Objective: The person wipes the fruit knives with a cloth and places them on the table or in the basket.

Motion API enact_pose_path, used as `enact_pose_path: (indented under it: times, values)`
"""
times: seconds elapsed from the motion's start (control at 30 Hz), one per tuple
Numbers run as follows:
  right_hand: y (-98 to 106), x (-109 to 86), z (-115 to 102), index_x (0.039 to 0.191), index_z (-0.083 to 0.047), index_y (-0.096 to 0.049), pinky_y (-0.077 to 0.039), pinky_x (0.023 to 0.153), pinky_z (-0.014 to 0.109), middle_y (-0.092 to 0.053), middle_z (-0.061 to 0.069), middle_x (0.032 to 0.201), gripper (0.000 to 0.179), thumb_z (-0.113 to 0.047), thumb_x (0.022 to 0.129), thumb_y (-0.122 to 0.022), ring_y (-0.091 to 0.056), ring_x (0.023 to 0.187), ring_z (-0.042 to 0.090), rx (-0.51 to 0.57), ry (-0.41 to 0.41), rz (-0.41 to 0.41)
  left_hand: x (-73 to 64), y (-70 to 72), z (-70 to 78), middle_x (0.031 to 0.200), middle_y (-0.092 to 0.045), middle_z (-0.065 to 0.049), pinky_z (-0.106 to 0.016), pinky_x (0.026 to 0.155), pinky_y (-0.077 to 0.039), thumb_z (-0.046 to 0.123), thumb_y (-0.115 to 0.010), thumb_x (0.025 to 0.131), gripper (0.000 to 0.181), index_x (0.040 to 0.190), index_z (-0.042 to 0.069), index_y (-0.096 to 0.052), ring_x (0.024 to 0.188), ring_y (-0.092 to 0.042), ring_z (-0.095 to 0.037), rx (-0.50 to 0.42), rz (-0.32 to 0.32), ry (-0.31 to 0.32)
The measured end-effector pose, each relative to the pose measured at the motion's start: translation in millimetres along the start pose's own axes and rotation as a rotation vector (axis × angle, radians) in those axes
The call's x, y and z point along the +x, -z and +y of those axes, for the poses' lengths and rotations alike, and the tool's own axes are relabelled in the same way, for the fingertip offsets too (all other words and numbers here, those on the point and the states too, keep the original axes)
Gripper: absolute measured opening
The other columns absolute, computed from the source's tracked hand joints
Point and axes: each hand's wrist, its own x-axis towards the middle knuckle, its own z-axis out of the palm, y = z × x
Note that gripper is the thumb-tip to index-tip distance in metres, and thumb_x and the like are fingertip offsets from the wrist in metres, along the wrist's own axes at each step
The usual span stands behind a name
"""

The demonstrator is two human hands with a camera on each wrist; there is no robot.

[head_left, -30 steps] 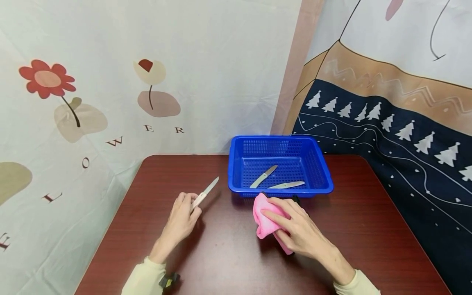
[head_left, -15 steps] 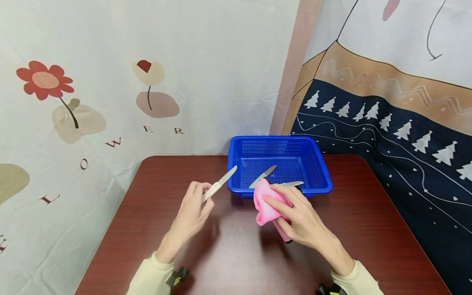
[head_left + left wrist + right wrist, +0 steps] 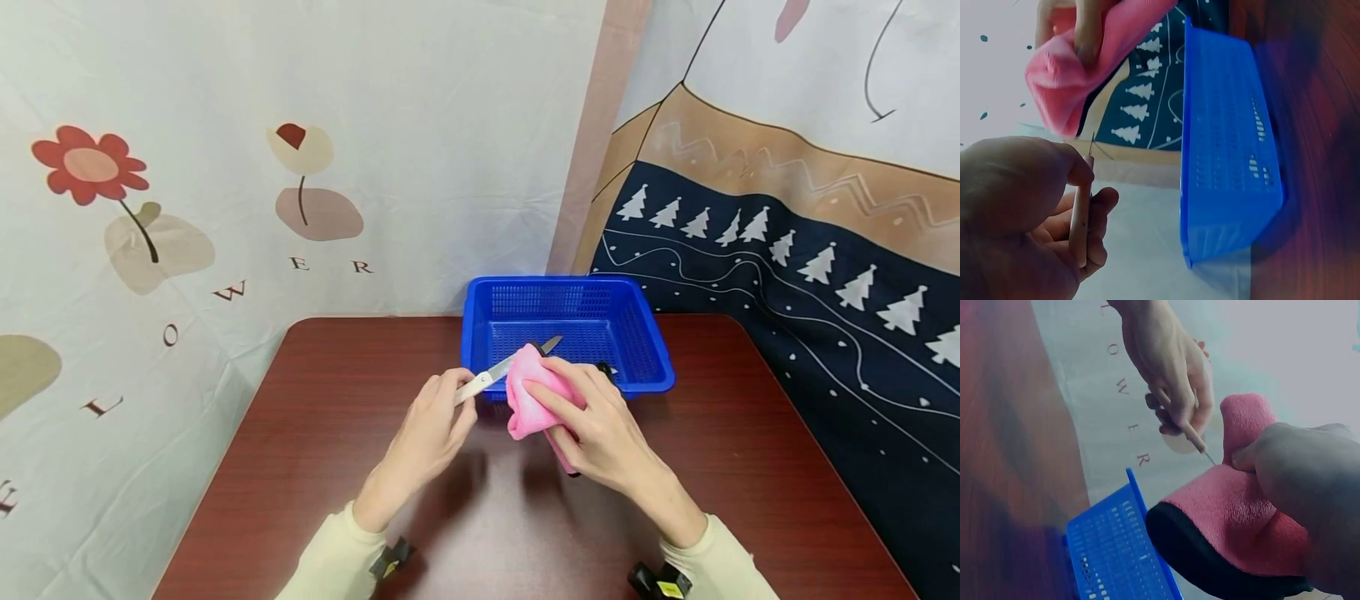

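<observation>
My left hand (image 3: 420,437) grips a small paring knife (image 3: 476,386) by its white handle, blade pointing up and to the right. The blade's front part disappears behind the folded pink cloth (image 3: 534,398) in the head view. That black-edged cloth is pinched between the thumb and fingers of my right hand (image 3: 611,429). In the right wrist view, the blade reaches the edge of the cloth (image 3: 1229,500). From the left wrist, the handle (image 3: 1081,215) lies along the curled fingers, just below the cloth (image 3: 1060,81). Both hands are raised above the table in front of the basket.
A blue plastic basket (image 3: 551,281) stands at the table's far edge, behind the hands. Inside it a knife blade (image 3: 552,342) shows; the cloth and right hand hide most of the rest. The brown table (image 3: 360,350) backs onto a printed curtain (image 3: 420,125).
My left hand has carried the knife right and upward until its blade meets the cloth. My right hand has lifted the cloth slightly, covering more of the knives in the basket.
</observation>
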Motion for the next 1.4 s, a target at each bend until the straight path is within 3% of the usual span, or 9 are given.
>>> enact_pose_path:
  times: [0.17, 0.4, 0.6, 0.83, 1.03, 1.2, 1.4]
  values:
    - [-4, 6.1, -6, 0.149, -0.024, -0.074, -0.065, 0.087, 0.052, -0.066, 0.017, 0.155, 0.064, -0.010, 0.087, -0.084, -0.067, 0.122, 0.035, -0.060, 0.009, -0.022, 4.2, -6.3, 4.7, 0.106, -0.076, -0.014, -0.039, 0.079, -0.059, -0.001, -0.075, 0.099, 0.025, 0.124, -0.004, -0.070, 0.092, -0.065, -0.029, 0.033, -0.002, -0.100]
    - [-11, 9.9, -12, 0.146, -0.024, -0.075, -0.062, 0.078, 0.050, -0.069, 0.016, 0.154, 0.059, -0.010, 0.089, -0.080, -0.067, 0.121, 0.036, -0.163, 0.040, -0.007, 6.6, -12.8, 8.8, 0.095, -0.069, -0.013, -0.038, 0.077, -0.055, -0.002, -0.077, 0.097, 0.025, 0.121, -0.004, -0.073, 0.086, -0.060, -0.029, 0.088, 0.030, -0.200]
    - [-13, 10.9, -14, 0.146, -0.024, -0.076, -0.062, 0.086, 0.051, -0.068, 0.016, 0.156, 0.054, -0.012, 0.093, -0.077, -0.067, 0.120, 0.036, -0.177, 0.039, -0.023, 6.2, -13.6, 11.1, 0.095, -0.067, -0.013, -0.038, 0.077, -0.054, -0.002, -0.077, 0.099, 0.024, 0.123, -0.005, -0.072, 0.087, -0.059, -0.029, 0.120, 0.026, -0.188]
    - [-15, 11.8, -15, 0.143, -0.022, -0.078, -0.061, 0.089, 0.050, -0.069, 0.018, 0.153, 0.041, -0.017, 0.107, -0.058, -0.066, 0.114, 0.038, -0.234, 0.054, -0.019, 4.7, -11.1, 14.5, 0.099, -0.070, -0.011, -0.037, 0.075, -0.048, 0.004, -0.070, 0.107, 0.023, 0.129, -0.002, -0.068, 0.090, -0.062, -0.027, 0.157, -0.029, -0.140]
    - [-14, 11.0, -14, 0.142, -0.019, -0.078, -0.060, 0.094, 0.051, -0.070, 0.019, 0.151, 0.042, -0.020, 0.112, -0.049, -0.066, 0.113, 0.040, -0.316, 0.037, -0.025, 3.7, -9.2, 15.6, 0.103, -0.072, -0.011, -0.035, 0.074, -0.046, 0.008, -0.066, 0.110, 0.021, 0.129, 0.000, -0.068, 0.093, -0.066, -0.027, 0.180, -0.054, -0.137]
    - [-9, 9.3, -11, 0.143, -0.019, -0.077, -0.060, 0.094, 0.054, -0.069, 0.019, 0.152, 0.040, -0.019, 0.110, -0.055, -0.066, 0.115, 0.042, -0.356, 0.007, -0.043, 2.7, -7.8, 17.1, 0.100, -0.070, -0.009, -0.034, 0.075, -0.045, 0.011, -0.064, 0.111, 0.020, 0.129, 0.001, -0.066, 0.092, -0.065, -0.025, 0.179, -0.076, -0.141]
    - [-3, 6.4, -4, 0.144, -0.019, -0.077, -0.061, 0.092, 0.057, -0.069, 0.020, 0.152, 0.048, -0.014, 0.097, -0.077, -0.065, 0.117, 0.043, -0.352, -0.012, -0.044, 1.4, -8.5, 16.1, 0.096, -0.065, -0.007, -0.033, 0.073, -0.041, 0.010, -0.064, 0.110, 0.021, 0.129, -0.001, -0.066, 0.088, -0.061, -0.023, 0.170, -0.043, -0.171]
